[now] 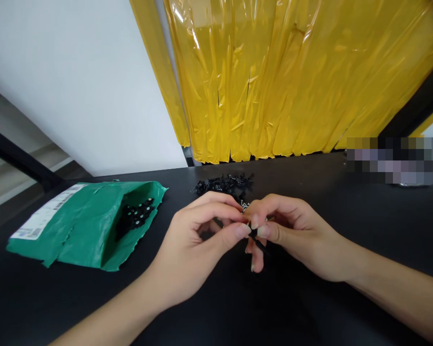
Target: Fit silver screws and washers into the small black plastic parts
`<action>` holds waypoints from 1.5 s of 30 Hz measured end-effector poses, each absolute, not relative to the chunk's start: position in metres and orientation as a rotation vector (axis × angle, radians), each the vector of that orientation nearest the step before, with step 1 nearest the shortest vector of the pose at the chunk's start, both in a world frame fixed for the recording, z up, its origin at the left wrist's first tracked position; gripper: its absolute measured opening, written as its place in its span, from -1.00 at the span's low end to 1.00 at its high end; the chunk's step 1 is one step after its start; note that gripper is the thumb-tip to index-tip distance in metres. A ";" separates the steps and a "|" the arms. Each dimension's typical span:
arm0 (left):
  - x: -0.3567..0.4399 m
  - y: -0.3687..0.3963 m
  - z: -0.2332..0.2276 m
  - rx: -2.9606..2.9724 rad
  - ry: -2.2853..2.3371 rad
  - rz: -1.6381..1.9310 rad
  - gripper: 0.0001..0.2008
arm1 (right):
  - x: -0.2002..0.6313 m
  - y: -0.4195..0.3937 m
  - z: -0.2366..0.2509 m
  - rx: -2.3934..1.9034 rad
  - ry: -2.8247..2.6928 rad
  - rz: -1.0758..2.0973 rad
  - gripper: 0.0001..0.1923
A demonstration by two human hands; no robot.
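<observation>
My left hand [198, 240] and my right hand [292, 235] meet over the black table [346, 216], fingertips pinched together on a small black part [253, 232]. The part is mostly hidden by my thumbs and fingers. Just behind my hands lies a loose pile of small black parts [223, 183]. To the left, a torn-open green plastic bag [82, 226] lies flat with several black round-topped parts [135, 216] showing in its mouth.
Yellow plastic strip curtains [292, 81] hang behind the table's far edge. A white wall panel [75, 86] stands at the left. A white label [46, 211] sits on the bag. A blurred object [393, 158] rests at the far right.
</observation>
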State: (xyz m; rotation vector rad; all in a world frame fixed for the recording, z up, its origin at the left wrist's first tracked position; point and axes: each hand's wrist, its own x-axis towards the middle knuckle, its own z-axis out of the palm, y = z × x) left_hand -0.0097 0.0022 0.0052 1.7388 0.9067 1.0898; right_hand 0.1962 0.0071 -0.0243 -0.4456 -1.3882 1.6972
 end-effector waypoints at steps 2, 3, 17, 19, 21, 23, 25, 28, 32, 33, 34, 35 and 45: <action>-0.010 0.000 0.005 1.835 0.934 1.102 -0.94 | 0.196 0.007 -0.026 -0.447 -1.396 1.702 -0.94; -0.010 -0.001 0.005 1.839 0.936 1.098 -0.93 | 0.197 0.007 -0.026 -0.443 -1.398 1.713 -0.94; -0.015 0.003 0.002 2.090 0.862 1.172 -0.88 | 0.197 0.007 -0.026 -0.378 -1.410 1.737 -0.97; -0.014 0.001 0.003 2.136 0.821 1.193 -0.89 | 0.197 0.006 -0.025 -0.352 -1.412 1.740 -0.97; -0.013 0.000 0.004 2.166 0.810 1.211 -0.88 | 0.197 0.005 -0.024 -0.338 -1.412 1.740 -0.97; -0.012 -0.002 0.005 2.169 0.818 1.219 -0.86 | 0.197 0.005 -0.024 -0.337 -1.408 1.740 -0.97; -0.011 -0.005 0.005 2.122 0.833 1.210 -0.86 | 0.198 0.005 -0.025 -0.337 -1.398 1.746 -0.98; -0.010 -0.008 0.005 2.010 0.838 1.182 -0.87 | 0.198 0.006 -0.027 -0.324 -1.388 1.752 -0.98; -0.008 -0.008 0.006 1.843 0.822 1.133 -0.87 | 0.197 0.006 -0.026 -0.328 -1.394 1.753 -0.97; -0.008 -0.007 0.006 1.808 0.826 1.118 -0.89 | 0.197 0.006 -0.025 -0.336 -1.399 1.750 -0.96; -0.008 -0.006 0.007 1.785 0.831 1.111 -0.91 | 0.197 0.006 -0.024 -0.342 -1.404 1.743 -0.96; -0.008 -0.004 0.007 1.775 0.842 1.111 -0.93 | 0.198 0.006 -0.023 -0.347 -1.408 1.737 -0.95; -0.018 0.004 0.005 2.430 0.696 1.284 -0.92 | 0.199 0.004 -0.025 -0.319 -1.379 1.754 -0.96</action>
